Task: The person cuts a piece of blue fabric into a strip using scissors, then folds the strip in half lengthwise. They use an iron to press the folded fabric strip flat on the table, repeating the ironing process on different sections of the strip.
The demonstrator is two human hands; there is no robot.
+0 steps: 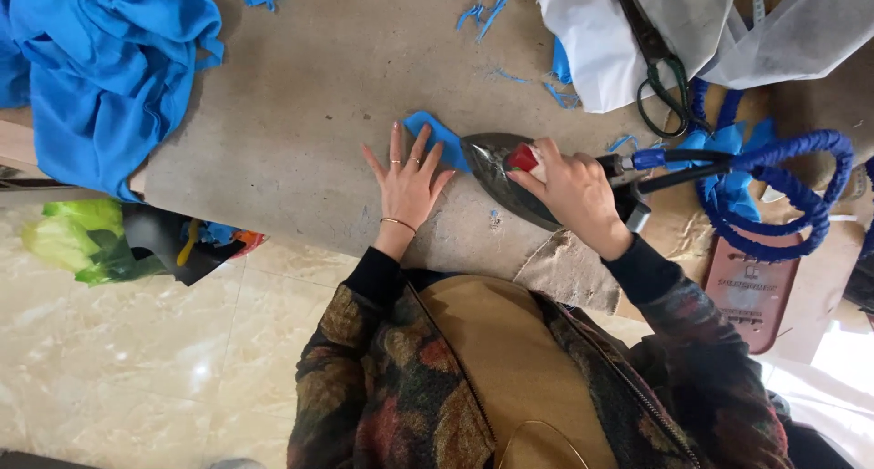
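Note:
My left hand [407,179] lies flat with fingers spread on the grey padded table [300,96], its fingertips on a small blue fabric piece [435,137]. My right hand [572,191] grips the handle of a dark metal steam iron [496,164], thumb near its red button. The iron's tip touches the blue piece from the right. A blue-wrapped hose [783,173] runs from the iron's back end and loops off to the right.
A heap of blue cloth [105,68] covers the table's left end. White fabric [637,32] with black scissors [657,55] lies at the top right. Blue scraps [482,9] dot the top. A reddish iron rest [751,291] sits right. Bags [137,241] hang below the table edge.

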